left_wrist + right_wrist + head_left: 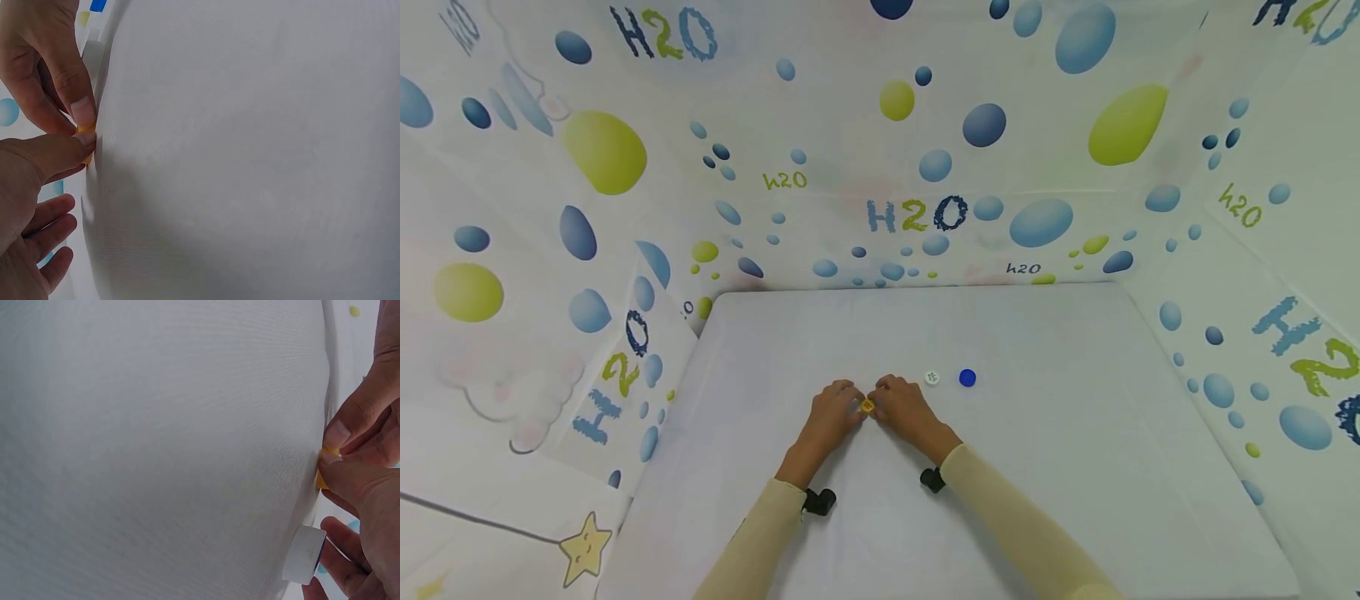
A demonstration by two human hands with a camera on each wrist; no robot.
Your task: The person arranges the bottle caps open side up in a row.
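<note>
Both hands meet at a small yellow cap-like piece (868,406), which has dark marks on its top. My left hand (833,412) pinches it from the left side, thumb and fingertip on its edge. From the other side my right hand (904,406) pinches it too. Seen from the left wrist, only slivers of yellow (87,156) show between the thumbs; the rest is hidden by fingers. A white round cap (932,378) with marks on its face lies just beyond the right hand, and appears as a short cylinder (304,555) in the right wrist view.
A blue round cap (967,378) lies to the right of the white one. All of this is on a white cloth-covered table (1075,467). Patterned sheets (820,108) rise at the back and both sides. Small black cameras (820,502) hang at the wrists.
</note>
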